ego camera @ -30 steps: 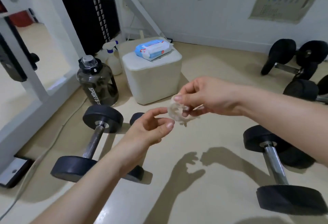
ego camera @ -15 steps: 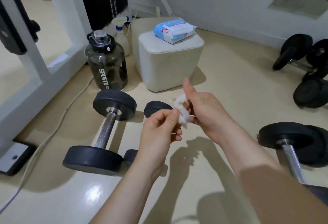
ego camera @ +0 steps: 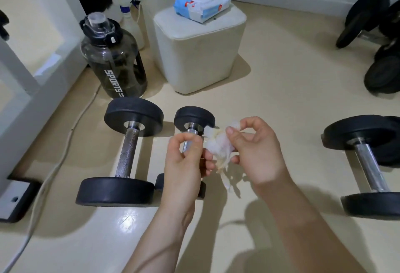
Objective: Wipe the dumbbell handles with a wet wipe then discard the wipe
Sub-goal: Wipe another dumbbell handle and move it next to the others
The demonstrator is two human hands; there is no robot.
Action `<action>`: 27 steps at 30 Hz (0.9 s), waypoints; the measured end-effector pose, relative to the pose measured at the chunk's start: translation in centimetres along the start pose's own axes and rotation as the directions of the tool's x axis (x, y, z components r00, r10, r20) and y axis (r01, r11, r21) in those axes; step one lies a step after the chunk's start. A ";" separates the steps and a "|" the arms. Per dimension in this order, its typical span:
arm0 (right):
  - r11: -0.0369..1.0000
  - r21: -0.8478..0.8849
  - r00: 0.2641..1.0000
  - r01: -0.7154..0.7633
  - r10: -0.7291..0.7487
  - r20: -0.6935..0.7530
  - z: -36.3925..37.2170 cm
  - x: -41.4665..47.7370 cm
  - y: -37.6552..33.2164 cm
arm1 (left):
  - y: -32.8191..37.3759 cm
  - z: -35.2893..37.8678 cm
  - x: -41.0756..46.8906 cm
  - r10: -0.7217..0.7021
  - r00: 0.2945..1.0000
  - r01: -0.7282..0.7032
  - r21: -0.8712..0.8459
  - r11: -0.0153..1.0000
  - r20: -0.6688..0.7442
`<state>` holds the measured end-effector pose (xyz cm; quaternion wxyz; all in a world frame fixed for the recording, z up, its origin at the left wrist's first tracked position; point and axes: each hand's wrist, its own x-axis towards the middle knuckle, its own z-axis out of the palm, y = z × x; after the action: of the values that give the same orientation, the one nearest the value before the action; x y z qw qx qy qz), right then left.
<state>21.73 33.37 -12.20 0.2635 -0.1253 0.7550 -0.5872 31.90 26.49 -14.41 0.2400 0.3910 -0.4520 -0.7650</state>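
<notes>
Both forearms reach in from the bottom edge. L hand (ego camera: 184,164) & R hand (ego camera: 257,156) meet mid-frame above the floor, w/ the wet wipe (ego camera: 218,149) crumpled between them. L fingers curl in, thumb & forefinger nipping the wipe's left edge. R thumb & forefinger pinch its top, the other R fingers bent behind it. A thin tail of wipe hangs down below the hands, not touching any dumbbell.

Just behind the L hand lies a small dumbbell (ego camera: 194,118), handle mostly hidden by the fingers. Left of it is a bigger dumbbell (ego camera: 126,149) w/ knurled handle, a white cable (ego camera: 54,171) running past it. A third dumbbell (ego camera: 368,164) lies well apart at right.

Further back: dark SPORTS bottle (ego camera: 112,62), then a white stool (ego camera: 199,56) w/ a blue wipes pack (ego camera: 202,3) on top. A spray bottle (ego camera: 127,15) stands behind the bottle. More dumbbells (ego camera: 381,34) sit far right by the wall.
</notes>
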 end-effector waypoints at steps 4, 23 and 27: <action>1.000 0.013 0.996 0.025 -0.026 0.089 -0.2 -0.3 0.2 | -0.6 -0.2 -0.5 0.099 0.969 -0.130 0.130 0.983 0.225; 0.786 0.420 0.859 -0.454 0.260 0.442 -1.8 -1.4 4.3 | -2.3 -3.0 -0.2 -0.023 0.996 0.041 0.202 0.978 -0.091; 0.709 0.518 0.851 -0.479 0.232 0.470 -2.4 -0.8 4.9 | -2.7 -2.7 -0.8 -0.039 0.986 0.066 0.162 0.985 -0.160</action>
<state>21.65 37.09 -16.26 0.5374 0.0100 0.4659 -0.7029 34.53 26.99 -17.21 0.2210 0.4804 -0.4835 -0.6976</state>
